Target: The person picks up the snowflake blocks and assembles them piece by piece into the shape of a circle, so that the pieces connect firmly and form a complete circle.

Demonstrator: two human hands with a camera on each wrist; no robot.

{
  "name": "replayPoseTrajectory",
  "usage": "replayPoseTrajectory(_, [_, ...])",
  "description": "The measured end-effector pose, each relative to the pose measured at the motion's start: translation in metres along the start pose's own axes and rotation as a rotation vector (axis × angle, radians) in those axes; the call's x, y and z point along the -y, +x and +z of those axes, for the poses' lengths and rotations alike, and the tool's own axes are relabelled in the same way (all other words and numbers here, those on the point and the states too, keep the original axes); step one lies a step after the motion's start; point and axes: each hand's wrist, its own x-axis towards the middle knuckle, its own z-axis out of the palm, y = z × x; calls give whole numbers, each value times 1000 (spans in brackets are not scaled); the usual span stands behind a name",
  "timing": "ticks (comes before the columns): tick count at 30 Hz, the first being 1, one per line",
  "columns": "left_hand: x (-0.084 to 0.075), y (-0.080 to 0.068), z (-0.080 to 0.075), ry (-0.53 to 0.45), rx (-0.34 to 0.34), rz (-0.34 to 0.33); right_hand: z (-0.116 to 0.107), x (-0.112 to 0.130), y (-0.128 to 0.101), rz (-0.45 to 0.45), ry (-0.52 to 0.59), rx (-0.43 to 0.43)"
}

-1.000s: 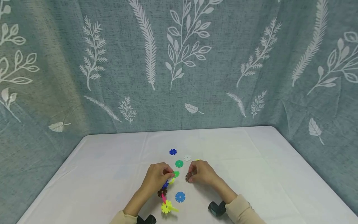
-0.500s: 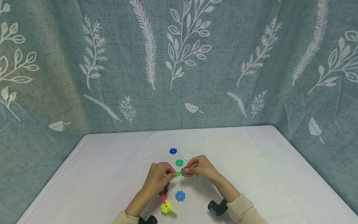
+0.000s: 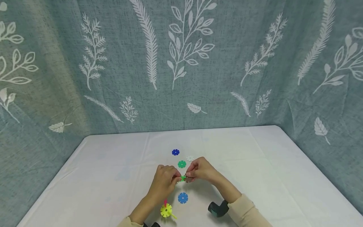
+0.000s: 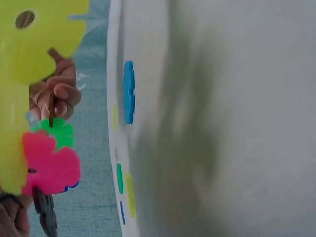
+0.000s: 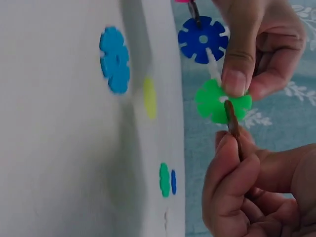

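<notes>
White table (image 3: 255, 164): 4 loose discs – dk blue (image 3: 175, 152), white (image 3: 190, 158), green (image 3: 181, 164), lt blue (image 3: 182, 197).

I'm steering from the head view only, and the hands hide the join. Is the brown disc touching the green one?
Observer: Yes. In the right wrist view the brown disc, seen edge-on, meets the rim of the green disc.
Operator: Who holds which?
Observer: The right hand pinches the brown disc. The left hand pinches the green disc, thumb on its face.
Operator: What hangs off the green one?
Observer: A dark blue disc, joined to it by a whitish piece.
</notes>
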Motion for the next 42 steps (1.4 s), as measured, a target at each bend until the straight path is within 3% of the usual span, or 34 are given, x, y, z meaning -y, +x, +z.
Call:
replayPoseTrajectory(2, [-1, 0, -1, -2, 23, 0, 1, 0, 0, -5, -7, -9])
replayPoseTrajectory(4, [-1, 1, -6, -52, 103, -46, 2, -1, 0, -18, -24, -15])
replayPoseTrajectory(7, [5, 5, -17, -208, 276, -169, 4, -3, 1, -58, -19, 14])
replayPoseTrajectory(9, [10, 8, -24, -319, 357, -254, 4, -5, 1, -76, 3, 51])
replayPoseTrajectory(11, [17, 12, -26, -401, 402, -300, 5, -6, 1, -91, 33, 87])
replayPoseTrajectory(16, [26, 14, -22, -576, 491, -344, 9, -7, 3, -137, 53, 155])
replayPoseTrajectory(18, [27, 14, -21, -626, 523, -397, 10, -7, 2, -151, 55, 171])
replayPoseTrajectory(22, [32, 11, -22, -624, 529, -523, 7, -10, -2, -129, 4, 188])
replayPoseTrajectory(28, [41, 8, -32, -575, 483, -699, 6, -13, -10, -97, -349, 287])
replayPoseTrajectory(32, [41, 6, -34, -566, 460, -756, 11, -11, -10, -146, -415, 347])
replayPoseTrajectory(37, [38, 4, -31, -543, 441, -803, 16, -11, -10, -171, -471, 352])
replayPoseTrajectory(40, [37, 2, -29, -556, 441, -787, 16, -11, -10, -168, -449, 292])
replayPoseTrajectory(42, [37, 1, -27, -577, 444, -766, 15, -11, -10, -176, -413, 203])
